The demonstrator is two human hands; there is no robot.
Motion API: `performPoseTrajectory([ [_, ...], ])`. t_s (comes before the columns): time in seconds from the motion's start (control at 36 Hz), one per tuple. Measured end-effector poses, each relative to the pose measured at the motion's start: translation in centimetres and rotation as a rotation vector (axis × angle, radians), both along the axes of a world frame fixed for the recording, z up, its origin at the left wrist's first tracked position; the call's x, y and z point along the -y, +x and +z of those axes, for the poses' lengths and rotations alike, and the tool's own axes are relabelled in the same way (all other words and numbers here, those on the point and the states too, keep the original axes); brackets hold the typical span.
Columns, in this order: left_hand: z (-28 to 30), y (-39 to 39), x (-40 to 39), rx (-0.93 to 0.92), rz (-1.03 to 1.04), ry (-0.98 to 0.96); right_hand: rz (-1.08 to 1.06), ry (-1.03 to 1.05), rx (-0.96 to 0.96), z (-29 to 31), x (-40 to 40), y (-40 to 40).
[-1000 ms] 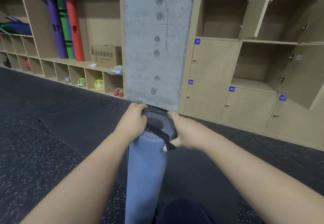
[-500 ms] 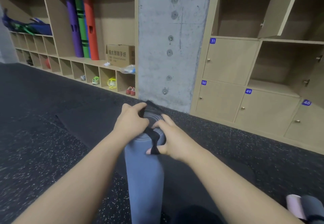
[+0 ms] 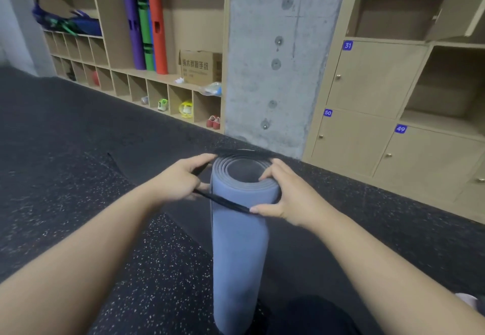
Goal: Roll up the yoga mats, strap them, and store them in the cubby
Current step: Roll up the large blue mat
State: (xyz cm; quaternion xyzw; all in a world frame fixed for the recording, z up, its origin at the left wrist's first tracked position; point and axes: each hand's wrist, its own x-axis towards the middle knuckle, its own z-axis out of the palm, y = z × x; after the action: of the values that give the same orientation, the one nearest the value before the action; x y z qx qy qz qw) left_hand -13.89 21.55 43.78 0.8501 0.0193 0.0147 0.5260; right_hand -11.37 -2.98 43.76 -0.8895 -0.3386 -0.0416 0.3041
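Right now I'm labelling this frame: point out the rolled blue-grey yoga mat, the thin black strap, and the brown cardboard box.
rolled blue-grey yoga mat (image 3: pixel 240 245), head view, outer side.
thin black strap (image 3: pixel 223 201), head view, stretch crossing the mat.
brown cardboard box (image 3: pixel 200 66), head view, printed front.

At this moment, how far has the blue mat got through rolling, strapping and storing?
Rolling looks done: the blue mat stands as a tight roll. Strapping is in hand: the left hand and right hand work the black strap around its top end. Storing is left; the mat remains on the floor.

speckled black floor (image 3: pixel 78 203), upright rolled mat (image 3: pixel 240 256)
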Motion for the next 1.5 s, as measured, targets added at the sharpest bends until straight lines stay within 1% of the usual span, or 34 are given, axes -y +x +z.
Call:
performPoseTrajectory([
  [0.08, -0.3, 0.5, -0.1, 0.014, 0.050, -0.049, 0.020, 0.005, -0.003, -0.2, -0.6, 0.0],
  [0.17, 0.4, 1.2, 0.2, 0.048, 0.091, -0.045, 0.030, -0.018, -0.032, -0.1, -0.7, -0.3],
  [0.39, 1.0, 3.9, 0.6, -0.042, 0.208, -0.132, 0.026, 0.007, -0.066, -0.6, -0.3, -1.2],
  [0.47, 0.6, 4.4, 1.1, -0.050, 0.212, -0.156, 0.026, 0.017, -0.078, -0.7, 0.0, -1.4],
  [0.53, 0.3, 4.8, 1.5, -0.066, 0.166, -0.173, 0.025, 0.009, -0.074, -0.6, 0.2, -1.5],
  [0.67, -0.6, 5.4, 2.0, -0.089, 0.124, -0.103, 0.014, -0.038, -0.061, -0.2, 0.5, -1.5],
  [0.81, -1.8, 6.1, 1.9, -0.127, 0.139, -0.032, 0.012, -0.011, -0.083, -0.6, 1.1, -1.2],
  [0.92, -3.1, 5.3, 1.7, -0.037, 0.083, -0.009, -0.019, 0.030, -0.082, -0.8, 1.7, -0.2],
  [0.94, -3.4, 5.0, 1.5, 0.022, 0.086, 0.069, -0.024, 0.038, -0.080, -0.8, 1.8, 0.1],
  [1.0, -3.8, 4.1, 0.7, 0.168, 0.125, 0.371, -0.036, 0.055, -0.075, -1.0, 1.6, 0.7],
  [1.03, -4.0, 3.5, 0.4, 0.258, 0.118, 0.521, -0.043, 0.067, -0.075, -1.0, 1.5, 0.9],
  [1.06, -4.4, 2.9, -0.1, 0.336, 0.085, 0.623, -0.047, 0.080, -0.074, -1.1, 1.4, 1.1],
  [1.08, -4.9, 2.3, -0.5, 0.409, 0.046, 0.666, -0.050, 0.094, -0.075, -1.2, 1.2, 1.3],
  [1.17, -6.5, 0.6, -1.6, 0.585, -0.008, 0.631, -0.069, 0.127, -0.095, -1.5, 0.7, 1.5],
  [1.25, -7.4, -1.2, -1.2, 0.830, -0.056, 0.738, -0.067, 0.141, -0.111, -1.6, 0.0, 1.4],
  [1.31, -7.5, -2.1, -0.1, 0.934, -0.110, 0.815, -0.079, 0.157, -0.105, -1.6, -0.4, 1.3],
  [1.33, -7.5, -2.3, 0.2, 0.952, -0.131, 0.848, -0.091, 0.175, -0.108, -1.7, -0.6, 1.3],
  [1.39, -7.4, -2.4, 0.6, 0.893, -0.149, 0.863, -0.111, 0.210, -0.106, -1.9, -1.0, 1.2],
  [1.5, -7.2, -1.9, 0.2, 0.655, -0.089, 0.719, -0.199, 0.263, -0.049, -2.4, -1.2, 0.8],
])
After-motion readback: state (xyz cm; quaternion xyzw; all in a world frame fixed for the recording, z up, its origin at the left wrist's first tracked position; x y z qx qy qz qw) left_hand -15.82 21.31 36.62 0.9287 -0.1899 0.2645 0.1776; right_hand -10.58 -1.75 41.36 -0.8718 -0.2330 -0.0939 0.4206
